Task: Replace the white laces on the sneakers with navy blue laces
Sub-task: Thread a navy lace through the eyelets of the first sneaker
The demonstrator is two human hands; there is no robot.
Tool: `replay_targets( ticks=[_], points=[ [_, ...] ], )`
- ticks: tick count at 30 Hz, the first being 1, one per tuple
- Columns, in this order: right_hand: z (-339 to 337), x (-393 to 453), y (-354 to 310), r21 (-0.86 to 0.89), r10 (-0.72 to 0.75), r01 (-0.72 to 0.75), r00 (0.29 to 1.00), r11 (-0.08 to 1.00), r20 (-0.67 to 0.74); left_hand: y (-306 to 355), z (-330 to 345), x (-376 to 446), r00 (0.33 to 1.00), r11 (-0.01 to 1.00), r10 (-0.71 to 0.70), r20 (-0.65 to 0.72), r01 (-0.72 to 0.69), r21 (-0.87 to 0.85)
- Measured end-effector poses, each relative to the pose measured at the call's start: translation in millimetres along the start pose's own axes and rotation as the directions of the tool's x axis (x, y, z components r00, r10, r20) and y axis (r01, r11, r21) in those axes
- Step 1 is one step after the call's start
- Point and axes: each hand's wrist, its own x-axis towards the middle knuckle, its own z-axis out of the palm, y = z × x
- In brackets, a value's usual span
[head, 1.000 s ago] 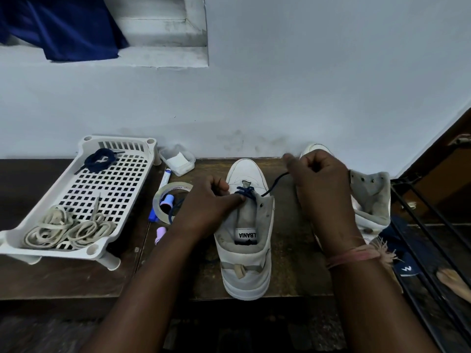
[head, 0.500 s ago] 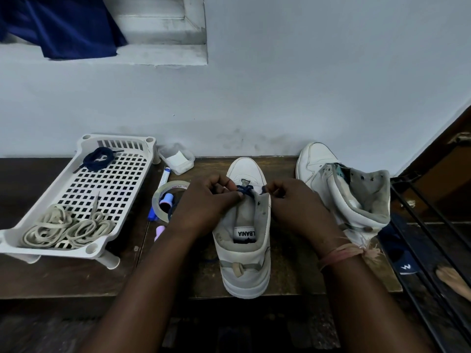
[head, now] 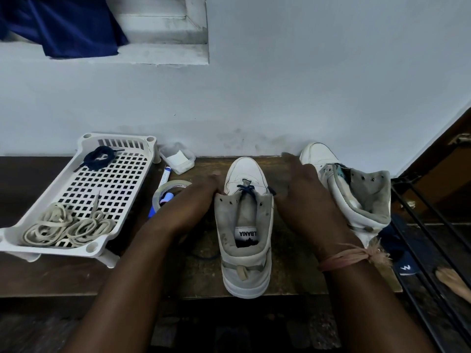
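Standing toe to the wall on the wooden bench (head: 293, 281), the near sneaker (head: 246, 225) carries a navy lace (head: 246, 189) crossed once through its lowest eyelets, just above the tongue. Half a second ago both hands were bunched at that crossing, pinching the lace; now they have parted to either side of the shoe. The left hand (head: 190, 202) lies against the sneaker's left flank, thumb touching the collar, and whether its fingers hold the lace end I cannot tell. The right hand (head: 303, 192) has lifted away with fingers spread and blurred, gripping nothing visible. A dark loop of lace trails on the bench by the left wrist.

The second sneaker (head: 349, 194) leans unlaced just beside the right hand, unmoved. Further left, the white tray (head: 84, 240) holds the removed white laces (head: 67, 226) at its near end and a coiled spare navy lace (head: 100, 157) at its far end, as before. Between tray and shoe sit a tape roll (head: 167, 192), a marker (head: 165, 175) and a small clear container (head: 177, 157).
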Motion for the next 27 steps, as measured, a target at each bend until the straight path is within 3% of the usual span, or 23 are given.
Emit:
replay_targets(
  ticks=[3,8,12,15,18,21,27],
  points=[
    [8,4,1,-0.050,-0.117,0.122,0.989,0.991,0.095,-4,-2,6,0.998,0.999,-0.051,0.038,0.050,0.017],
    [5,3,1,0.041,-0.027,0.022,0.991,0.999,0.127,-6,-2,4,0.986,0.977,-0.111,0.128,0.131,-0.167],
    [5,3,4,0.130,0.055,-0.080,0.981,0.988,0.186,-10,0,10,0.995,0.942,-0.066,0.077,0.088,-0.325],
    [11,3,-2,0.296,0.123,-0.200,0.957,0.934,0.261,-7,6,12,0.997,0.948,-0.072,-0.005,0.067,-0.310],
    [16,8,-8,0.358,0.181,-0.302,0.926,0.884,0.332,-8,14,10,0.988,0.925,-0.130,0.077,0.149,-0.351],
    [20,4,-8,0.490,0.242,-0.376,0.917,0.786,0.315,-10,17,7,0.982,0.912,-0.083,0.168,0.143,-0.384],
    [20,1,-2,0.514,0.286,-0.382,0.923,0.768,0.258,-14,11,11,0.999,0.926,-0.054,-0.010,0.046,-0.376]
  ],
)
